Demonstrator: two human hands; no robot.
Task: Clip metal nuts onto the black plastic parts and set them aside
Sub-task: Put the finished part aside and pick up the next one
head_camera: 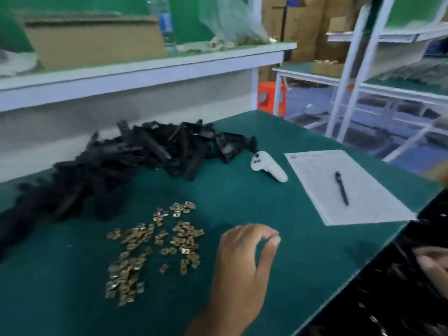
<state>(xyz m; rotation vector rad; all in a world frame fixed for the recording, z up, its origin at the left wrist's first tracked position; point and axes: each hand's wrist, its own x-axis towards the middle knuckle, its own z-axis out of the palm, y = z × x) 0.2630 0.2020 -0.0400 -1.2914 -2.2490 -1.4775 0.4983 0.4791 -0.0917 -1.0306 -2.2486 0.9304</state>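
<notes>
Left hand (244, 260) hovers right of the metal nuts (155, 248), fingertips pinched, contents unclear; it should lift one nut squarely.

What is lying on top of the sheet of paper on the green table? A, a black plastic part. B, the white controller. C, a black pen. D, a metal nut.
C: a black pen lies on the sheet of paper, while the white controller sits on the table just left of it.
</notes>
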